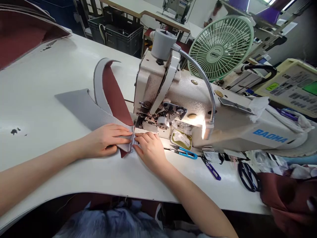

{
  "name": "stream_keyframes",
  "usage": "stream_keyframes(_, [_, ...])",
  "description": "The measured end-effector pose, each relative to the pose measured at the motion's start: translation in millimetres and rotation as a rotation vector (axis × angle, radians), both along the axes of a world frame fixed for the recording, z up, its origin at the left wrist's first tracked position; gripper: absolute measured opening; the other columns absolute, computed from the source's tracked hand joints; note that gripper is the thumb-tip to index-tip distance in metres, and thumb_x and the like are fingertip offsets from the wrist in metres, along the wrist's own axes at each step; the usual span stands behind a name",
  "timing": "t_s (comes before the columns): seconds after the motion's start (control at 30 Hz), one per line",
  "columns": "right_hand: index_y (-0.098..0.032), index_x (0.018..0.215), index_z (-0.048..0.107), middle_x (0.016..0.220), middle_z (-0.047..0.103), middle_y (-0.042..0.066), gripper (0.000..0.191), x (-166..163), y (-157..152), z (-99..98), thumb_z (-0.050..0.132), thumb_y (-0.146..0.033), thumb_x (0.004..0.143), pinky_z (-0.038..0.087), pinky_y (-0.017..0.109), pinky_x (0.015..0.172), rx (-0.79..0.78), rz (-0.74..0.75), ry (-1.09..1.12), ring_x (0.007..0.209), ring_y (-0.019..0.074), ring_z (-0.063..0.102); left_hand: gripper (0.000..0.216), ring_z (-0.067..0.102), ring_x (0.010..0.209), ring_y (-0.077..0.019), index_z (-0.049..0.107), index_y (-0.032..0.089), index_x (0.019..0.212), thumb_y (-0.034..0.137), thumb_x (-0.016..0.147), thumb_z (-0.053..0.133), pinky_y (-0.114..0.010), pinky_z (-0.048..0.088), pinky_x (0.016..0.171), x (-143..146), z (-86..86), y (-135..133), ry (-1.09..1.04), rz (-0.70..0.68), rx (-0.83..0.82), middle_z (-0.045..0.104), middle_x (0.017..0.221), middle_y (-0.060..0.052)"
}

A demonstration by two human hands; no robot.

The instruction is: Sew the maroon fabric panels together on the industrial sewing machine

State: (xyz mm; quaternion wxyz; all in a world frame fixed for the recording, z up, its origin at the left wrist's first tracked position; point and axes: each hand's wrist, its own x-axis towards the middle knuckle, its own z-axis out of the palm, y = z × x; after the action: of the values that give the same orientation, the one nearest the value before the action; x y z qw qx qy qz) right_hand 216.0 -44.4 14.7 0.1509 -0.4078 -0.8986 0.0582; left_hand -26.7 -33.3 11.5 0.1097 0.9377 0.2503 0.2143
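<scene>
A grey-and-maroon fabric piece [99, 114] lies on the white table, with a curved strip standing up at its far end. Its right edge reaches the needle area of the sewing machine [160, 115]. My left hand [107, 140] rests flat on the grey side, fingers stretched toward the seam edge. Across that edge, my right hand [150, 148] has its fingers extended, the tips touching the fabric's border. Both hands press from above without wrapping round the cloth. What lies under the fingertips is hidden.
Right of my right hand lie blue thread snips [187, 153], purple snips [212, 170] and black-handled scissors [249, 177]. A small tray [181, 138] sits by the machine. A green fan [220, 49] stands behind. Maroon fabric [22, 39] is at the far left.
</scene>
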Motion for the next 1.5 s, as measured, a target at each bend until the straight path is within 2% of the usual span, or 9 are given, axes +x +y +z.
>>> stream_keyframes(0.17, [-0.018, 0.102, 0.066, 0.117, 0.071, 0.005, 0.013, -1, 0, 0.0, 0.061, -0.028, 0.094, 0.04, 0.036, 0.084, 0.006, -0.002, -0.006, 0.102, 0.0205, 0.058, 0.05, 0.052, 0.128, -0.025, 0.061, 0.023, 0.127, 0.009, 0.081, 0.046, -0.041, 0.043, 0.108, -1, -3.9, -4, 0.025, 0.06, -0.001, 0.059, 0.138, -0.006])
stream_keyframes(0.37, [-0.018, 0.102, 0.066, 0.116, 0.07, 0.006, 0.015, -3, 0, -1.4, 0.062, -0.03, 0.094, 0.04, 0.036, 0.083, 0.008, -0.011, -0.02, 0.1, 0.0211, 0.058, 0.044, 0.05, 0.13, -0.0263, 0.061, 0.022, 0.125, 0.013, 0.084, 0.048, -0.043, 0.041, 0.108, 2, -2.5, -8, 0.113, 0.056, 0.067, 0.057, 0.14, -0.007])
stream_keyframes(0.57, [-0.017, 0.107, 0.067, 0.117, 0.07, 0.007, 0.018, 3, -1, 8.3, 0.056, -0.024, 0.095, 0.04, 0.037, 0.083, 0.004, -0.012, 0.017, 0.1, 0.0212, 0.057, 0.04, 0.049, 0.131, -0.0252, 0.063, 0.023, 0.116, 0.011, 0.082, 0.046, -0.047, 0.028, 0.115, 8, 7.0, -11, 0.168, 0.07, 0.078, 0.056, 0.141, -0.006])
stream_keyframes(0.67, [-0.018, 0.099, 0.07, 0.106, 0.072, 0.005, 0.021, 10, -1, 16.6, 0.053, -0.01, 0.09, 0.039, 0.036, 0.079, -0.023, -0.037, 0.009, 0.095, 0.0204, 0.057, 0.044, 0.047, 0.133, -0.0262, 0.063, 0.025, 0.117, 0.011, 0.077, 0.049, -0.047, 0.027, 0.115, 7, 11.2, -12, 0.164, 0.064, 0.02, 0.054, 0.143, -0.004])
stream_keyframes(0.77, [-0.02, 0.088, 0.073, 0.093, 0.073, 0.002, 0.024, 13, -1, 19.9, 0.053, -0.006, 0.087, 0.038, 0.035, 0.076, -0.104, -0.013, -0.008, 0.086, 0.0188, 0.057, 0.047, 0.045, 0.134, -0.0261, 0.062, 0.027, 0.117, 0.011, 0.075, 0.05, -0.047, 0.028, 0.113, 6, 13.4, -12, 0.17, 0.062, -0.014, 0.053, 0.144, -0.003])
stream_keyframes(0.9, [-0.023, 0.102, 0.074, 0.105, 0.074, 0.001, 0.029, 11, -2, 15.3, 0.052, -0.007, 0.091, 0.038, 0.034, 0.078, -0.169, 0.046, 0.067, 0.092, 0.0182, 0.059, 0.035, 0.046, 0.133, -0.0261, 0.064, 0.026, 0.108, 0.013, 0.077, 0.051, -0.046, 0.029, 0.11, 7, 12.4, -13, 0.168, 0.079, -0.005, 0.055, 0.142, -0.004])
stream_keyframes(1.03, [-0.02, 0.108, 0.072, 0.114, 0.073, 0.002, 0.029, 9, -3, 8.3, 0.051, -0.008, 0.091, 0.039, 0.035, 0.08, -0.135, 0.09, 0.125, 0.096, 0.0185, 0.06, 0.03, 0.049, 0.13, -0.0254, 0.064, 0.026, 0.103, 0.013, 0.079, 0.052, -0.046, 0.031, 0.108, 7, 8.9, -13, 0.157, 0.093, 0.006, 0.056, 0.139, -0.006])
stream_keyframes(1.3, [-0.019, 0.111, 0.071, 0.114, 0.073, 0.004, 0.029, 6, -7, 5.1, 0.049, -0.01, 0.094, 0.04, 0.035, 0.076, -0.018, 0.116, 0.116, 0.093, 0.0183, 0.06, 0.035, 0.049, 0.132, -0.0253, 0.062, 0.024, 0.111, 0.014, 0.08, 0.051, -0.043, 0.033, 0.108, 6, 5.3, -11, 0.129, 0.087, 0.001, 0.059, 0.136, -0.007])
stream_keyframes(1.5, [-0.017, 0.113, 0.069, 0.116, 0.072, 0.005, 0.03, 3, -9, 7.0, 0.047, -0.009, 0.095, 0.04, 0.034, 0.076, -0.002, 0.15, 0.067, 0.096, 0.0177, 0.06, 0.057, 0.054, 0.128, -0.0242, 0.05, 0.018, 0.131, 0.012, 0.075, 0.052, -0.037, 0.041, 0.106, 5, -1.8, -14, 0.019, 0.142, -0.069, 0.061, 0.133, -0.01])
